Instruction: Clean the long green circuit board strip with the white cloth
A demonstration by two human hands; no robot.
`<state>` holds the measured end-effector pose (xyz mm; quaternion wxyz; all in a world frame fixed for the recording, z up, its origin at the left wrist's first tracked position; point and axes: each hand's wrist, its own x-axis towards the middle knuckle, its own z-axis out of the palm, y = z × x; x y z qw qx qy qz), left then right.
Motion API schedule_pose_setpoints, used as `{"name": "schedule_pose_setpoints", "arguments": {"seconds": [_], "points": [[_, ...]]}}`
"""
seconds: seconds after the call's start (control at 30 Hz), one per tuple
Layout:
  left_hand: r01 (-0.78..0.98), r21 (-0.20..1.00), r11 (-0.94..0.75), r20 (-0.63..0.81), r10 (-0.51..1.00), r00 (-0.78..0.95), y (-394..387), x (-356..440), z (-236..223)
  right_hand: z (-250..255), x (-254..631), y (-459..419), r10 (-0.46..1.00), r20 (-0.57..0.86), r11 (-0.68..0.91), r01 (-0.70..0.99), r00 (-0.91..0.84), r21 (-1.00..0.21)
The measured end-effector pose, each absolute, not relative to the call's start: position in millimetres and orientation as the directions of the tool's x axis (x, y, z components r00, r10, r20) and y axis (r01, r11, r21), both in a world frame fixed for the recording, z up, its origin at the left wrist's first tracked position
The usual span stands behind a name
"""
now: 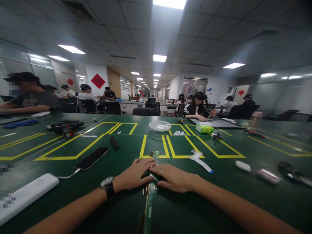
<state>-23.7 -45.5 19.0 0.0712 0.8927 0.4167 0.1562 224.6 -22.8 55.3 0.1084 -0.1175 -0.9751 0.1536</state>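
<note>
A long, narrow green circuit board (149, 208) with brown-gold film flaps along its left side runs from the front edge of my view up under both hands. My left hand (136, 174), with a watch on its wrist, comes from the left, fingers closed over the strip and thumb toward its middle. From the right, my right hand (174, 177), wearing a ring, meets it, with fingertips and thumb on the board. The fingertips of both hands overlap or touch. What lies directly beneath them is partly hidden. The board's far end shows just beyond the fingers.
On the green table (117, 201) lie a black phone (92, 158) on a cable, a white power strip (29, 198), a white ribbon cable (202, 161), a white basket (160, 126), a white case (243, 166) and a green tissue pack (204, 128). People sit beyond.
</note>
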Motion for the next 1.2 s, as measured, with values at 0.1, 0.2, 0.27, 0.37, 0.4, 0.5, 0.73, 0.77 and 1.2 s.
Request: {"name": "schedule_pose_setpoints", "arguments": {"seconds": [0.1,0.2,0.27,0.37,0.4,0.5,0.73,0.77,1.2], "points": [[0.731,0.239,-0.639,0.201,0.769,0.607,-45,-23,19,57,239,-19,0.363,0.214,0.917,0.307,-0.907,-0.253],[0.729,0.242,-0.64,0.212,0.768,0.604,-45,-24,20,53,278,4,0.648,0.292,0.755,0.644,-0.703,-0.125],[0.731,0.247,-0.637,0.224,0.771,0.596,-44,-24,20,48,308,22,0.799,0.308,0.557,0.829,-0.517,-0.052],[0.741,0.253,-0.622,0.227,0.783,0.58,-44,-25,20,40,336,39,0.906,0.216,0.374,0.928,-0.365,0.001],[0.743,0.254,-0.62,0.226,0.784,0.578,-44,-26,19,38,338,40,0.91,0.193,0.375,0.927,-0.368,0.003],[0.739,0.255,-0.623,0.235,0.782,0.578,-43,-27,18,32,322,28,0.83,0.188,0.545,0.836,-0.526,-0.068],[0.762,0.224,-0.608,0.249,0.792,0.558,-43,-24,17,33,263,-30,0.557,0.227,0.825,0.501,-0.799,-0.261],[0.763,0.222,-0.607,0.25,0.792,0.557,-43,-23,17,35,260,-35,0.556,0.22,0.826,0.5,-0.802,-0.261],[0.776,0.237,-0.585,0.206,0.811,0.548,-44,-24,18,44,254,-45,0.504,0.184,0.853,0.453,-0.844,-0.258]]}}
